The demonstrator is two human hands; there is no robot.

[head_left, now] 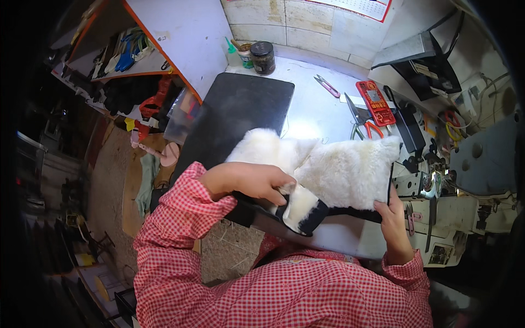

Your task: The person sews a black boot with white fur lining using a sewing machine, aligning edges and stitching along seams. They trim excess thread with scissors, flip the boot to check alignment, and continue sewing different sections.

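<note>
A piece of white fur (350,172) with a black backing lies across the near part of the work table. My left hand (254,181) is closed on a folded flap of it, where pale fur (299,208) and black cloth (314,220) turn toward me. At the other end, my right hand (391,216) grips the near right corner, thumb on the fur and fingers hidden behind the black edge. The left part of the fur rests over a black mat (240,104).
Scissors (355,116), thread snips (327,86) and a red phone (375,103) lie beyond the fur. A sewing machine (481,158) stands at the right. At the back are a dark jar (263,58) and a green bottle (229,46); an orange-edged shelf (164,52) rises at the left.
</note>
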